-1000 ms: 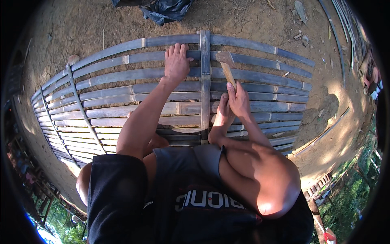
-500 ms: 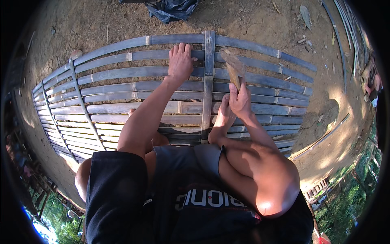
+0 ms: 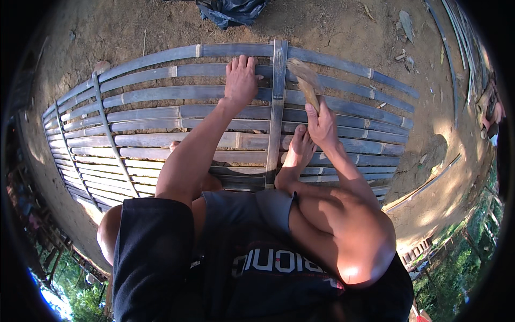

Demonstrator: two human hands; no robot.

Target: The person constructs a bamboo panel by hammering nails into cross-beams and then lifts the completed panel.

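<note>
Squatting over a bamboo slat panel (image 3: 161, 115) laid flat on bare dirt ground (image 3: 107, 32), the person works w/ both hands on it. Left hand (image 3: 241, 80) lies palm-down on the far slats, just left of the vertical cross strip (image 3: 277, 107); fingers (image 3: 242, 63) stretched out flat & slightly spread, gripping nothing, only pressing on the bamboo. Right hand (image 3: 322, 126) is closed round the lower end of a wooden tool (image 3: 306, 83), prob a mallet or club-like piece, exact kind unclear; fingers wrapped tight on the handle, thumb side toward the strip. Tool's broad end tilts up & away from the body, over the slats just right of the cross strip, near the panel's far edge; can't tell if it touches the bamboo. Bare right foot (image 3: 296, 153) rests on the slats beside the strip, directly below the right hand. Another cross strip (image 3: 110, 137) runs across the slats well to the left. Dark plastic bag (image 3: 230, 11) lies on the dirt beyond the panel's far edge, well apart from both hands. Loose long bamboo strips (image 3: 456, 43) lie at far right
</note>
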